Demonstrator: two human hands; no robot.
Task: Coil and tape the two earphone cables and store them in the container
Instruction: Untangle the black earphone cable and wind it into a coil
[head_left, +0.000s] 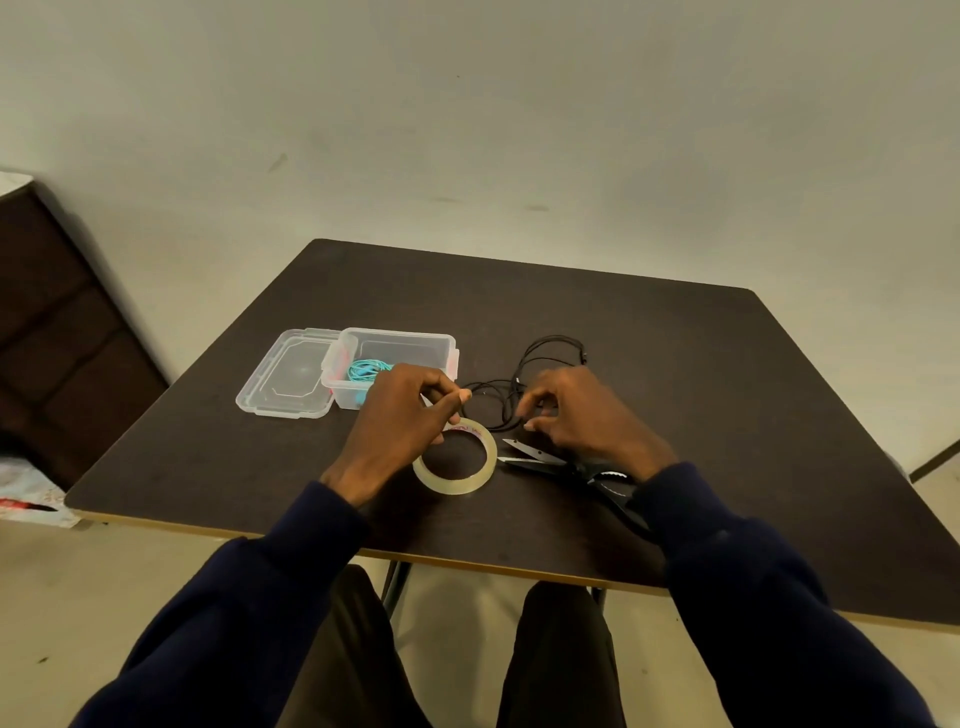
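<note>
On the dark brown square table (675, 364), the clear plastic container (400, 335) stands open, its lid (283, 374) lying just beside it, and the coiled teal earphone cable (366, 370) is already inside. The second cable seems to be at the taping step. The right hand (582, 415) curls its fingers onto the loosely looped black earphone cable (550, 340), near the container. The left hand (400, 415) pinches what looks like a short strip of clear tape (427, 401). Next, the strip must wrap the gathered loops without letting them spring apart. The clear tape roll (452, 486) and the black-handled scissors (540, 457), blades apart, crowd the space under the hands.
</note>
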